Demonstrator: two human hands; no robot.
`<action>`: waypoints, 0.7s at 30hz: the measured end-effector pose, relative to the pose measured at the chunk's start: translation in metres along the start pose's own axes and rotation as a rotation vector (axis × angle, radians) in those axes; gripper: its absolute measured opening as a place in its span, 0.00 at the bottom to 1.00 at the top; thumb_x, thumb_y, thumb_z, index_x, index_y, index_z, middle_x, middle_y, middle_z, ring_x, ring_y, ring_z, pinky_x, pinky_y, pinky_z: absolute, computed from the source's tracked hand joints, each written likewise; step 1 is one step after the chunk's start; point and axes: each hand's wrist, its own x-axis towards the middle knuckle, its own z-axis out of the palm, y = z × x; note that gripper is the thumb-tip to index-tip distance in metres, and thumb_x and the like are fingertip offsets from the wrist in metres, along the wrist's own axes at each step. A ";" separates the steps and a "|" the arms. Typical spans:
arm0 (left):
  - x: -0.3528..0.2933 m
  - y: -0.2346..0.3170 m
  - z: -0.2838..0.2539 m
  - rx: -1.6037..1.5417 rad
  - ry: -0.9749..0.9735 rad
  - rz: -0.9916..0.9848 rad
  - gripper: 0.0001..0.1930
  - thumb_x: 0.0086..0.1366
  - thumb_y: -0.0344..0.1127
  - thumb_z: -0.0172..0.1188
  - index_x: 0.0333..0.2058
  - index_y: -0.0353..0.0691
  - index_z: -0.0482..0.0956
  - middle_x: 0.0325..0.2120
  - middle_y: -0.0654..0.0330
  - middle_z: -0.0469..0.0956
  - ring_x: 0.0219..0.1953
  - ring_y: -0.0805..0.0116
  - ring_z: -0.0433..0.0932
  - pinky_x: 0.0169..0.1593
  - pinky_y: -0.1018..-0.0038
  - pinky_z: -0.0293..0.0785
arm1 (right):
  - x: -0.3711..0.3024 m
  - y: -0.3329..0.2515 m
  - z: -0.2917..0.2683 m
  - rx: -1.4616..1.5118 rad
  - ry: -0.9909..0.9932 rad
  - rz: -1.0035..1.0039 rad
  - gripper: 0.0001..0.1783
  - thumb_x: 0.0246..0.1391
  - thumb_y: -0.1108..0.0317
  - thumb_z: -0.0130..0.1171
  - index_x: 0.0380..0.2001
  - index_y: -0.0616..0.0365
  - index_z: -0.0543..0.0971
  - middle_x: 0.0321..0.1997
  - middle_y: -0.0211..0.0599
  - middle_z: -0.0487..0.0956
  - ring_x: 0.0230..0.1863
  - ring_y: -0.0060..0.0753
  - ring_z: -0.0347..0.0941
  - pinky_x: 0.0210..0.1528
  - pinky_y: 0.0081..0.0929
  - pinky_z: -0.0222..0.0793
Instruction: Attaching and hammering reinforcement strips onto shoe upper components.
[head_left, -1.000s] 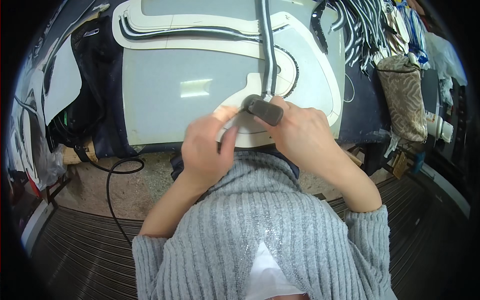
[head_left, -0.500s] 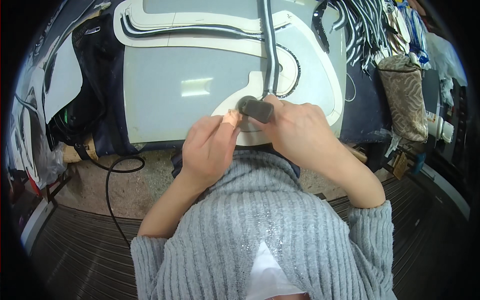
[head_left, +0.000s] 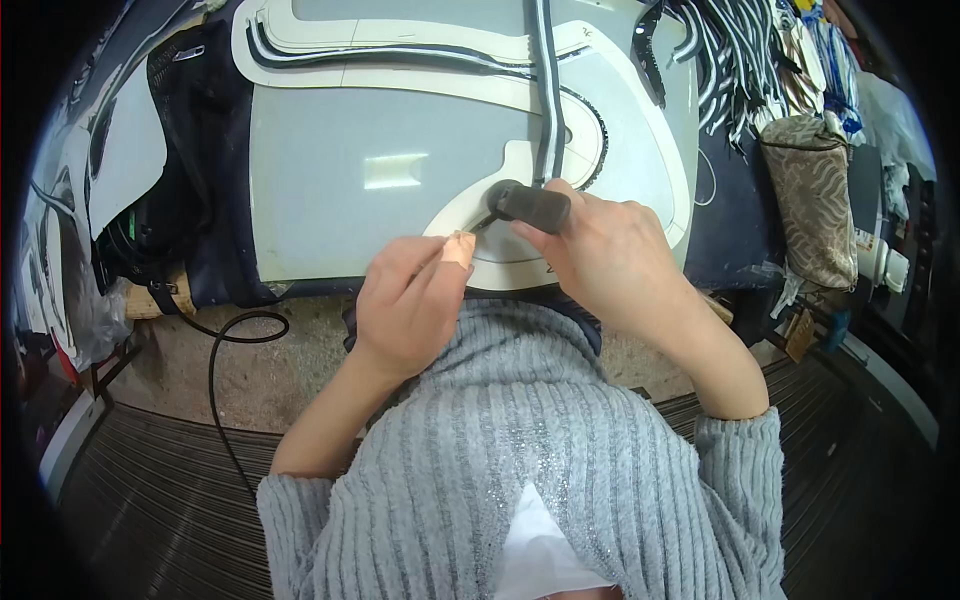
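My right hand [head_left: 615,255] grips a dark hammer [head_left: 540,208] with a rounded end; most of its handle is hidden in the fist. Its head hangs over a curved cream pattern piece [head_left: 520,160] on a pale grey board. Left of it, my left hand [head_left: 405,300] is closed, with a tan finger wrap [head_left: 459,249] at one fingertip. A thin dark strip [head_left: 484,223] runs from that fingertip to under the hammer; whether the fingers pinch it is hard to see. A black-and-white striped trim strip [head_left: 550,100] comes down from the top to beside my right fingers.
Another dark trim [head_left: 390,58] lies along the pattern's upper arm. Bundles of strips [head_left: 735,60], a patterned pouch [head_left: 808,200] and a white bottle [head_left: 885,262] sit at the right. A black mesh bag [head_left: 185,150] is on the left; a black cable [head_left: 215,370] hangs below the edge.
The hammer and my right hand have shifted slightly right, away from my left fingertips, uncovering the thin dark strip. My left hand has moved slightly down and left.
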 end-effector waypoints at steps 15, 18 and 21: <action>0.016 -0.006 -0.018 0.234 -0.195 0.357 0.14 0.57 0.29 0.59 0.42 0.30 0.78 0.37 0.51 0.79 0.41 0.60 0.78 0.47 0.65 0.76 | 0.001 -0.003 0.006 -0.026 -0.008 -0.090 0.14 0.61 0.63 0.58 0.30 0.62 0.71 0.22 0.45 0.79 0.20 0.46 0.78 0.21 0.38 0.72; 0.010 -0.006 -0.016 0.267 -0.143 0.383 0.13 0.57 0.28 0.60 0.41 0.30 0.78 0.37 0.51 0.79 0.42 0.60 0.78 0.48 0.65 0.77 | 0.000 -0.005 0.007 0.062 0.040 -0.098 0.13 0.60 0.63 0.59 0.30 0.63 0.71 0.22 0.44 0.79 0.21 0.45 0.79 0.23 0.38 0.72; 0.012 -0.007 -0.017 0.229 -0.170 0.380 0.13 0.57 0.28 0.61 0.41 0.29 0.77 0.36 0.51 0.80 0.42 0.59 0.79 0.48 0.65 0.77 | 0.001 -0.006 0.005 0.021 0.001 -0.111 0.13 0.60 0.63 0.59 0.31 0.62 0.71 0.22 0.43 0.79 0.22 0.45 0.79 0.23 0.39 0.73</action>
